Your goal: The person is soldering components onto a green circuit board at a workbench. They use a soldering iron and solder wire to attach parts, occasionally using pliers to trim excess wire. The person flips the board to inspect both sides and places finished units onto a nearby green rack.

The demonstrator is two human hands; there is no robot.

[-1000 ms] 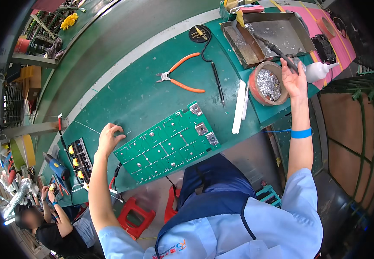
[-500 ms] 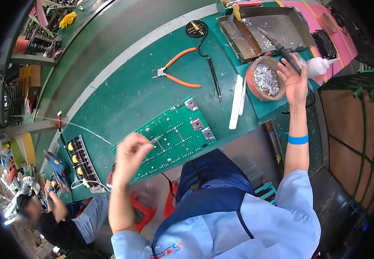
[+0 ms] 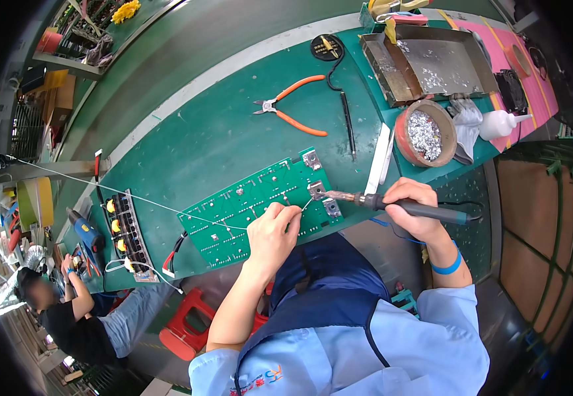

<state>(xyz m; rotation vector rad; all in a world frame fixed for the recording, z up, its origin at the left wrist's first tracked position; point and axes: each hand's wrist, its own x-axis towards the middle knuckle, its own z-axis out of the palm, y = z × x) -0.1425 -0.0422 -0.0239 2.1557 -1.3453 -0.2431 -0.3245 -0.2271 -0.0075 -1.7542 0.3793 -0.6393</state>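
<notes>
A green circuit board [image 3: 260, 189] lies near the table's front edge, with several square metal terminals along its right side. My right hand [image 3: 415, 206] is wrapped round the dark handle of a soldering iron [image 3: 369, 200]. The iron's tip meets, or nearly meets, the middle metal terminal [image 3: 316, 190]. Closed in a pinch over the board, my left hand [image 3: 273, 236] holds thin solder wire [image 3: 307, 204], whose short end reaches toward that terminal. The wire's long part trails off to the left. Exact contact at the tip is too small to tell.
Orange-handled cutters [image 3: 293, 112] and a black pen-like tool [image 3: 348, 125] lie beyond the board. To the right stand a bowl of solder scraps [image 3: 425, 135], a metal tray [image 3: 438, 66] and a white bottle [image 3: 498, 124]. A black component strip [image 3: 131, 231] lies left. Another person [image 3: 75, 317] sits there.
My right hand, earlier spread by the iron near the bowl, now grips it down at the board. My left hand has moved right, bringing the solder wire to the terminals.
</notes>
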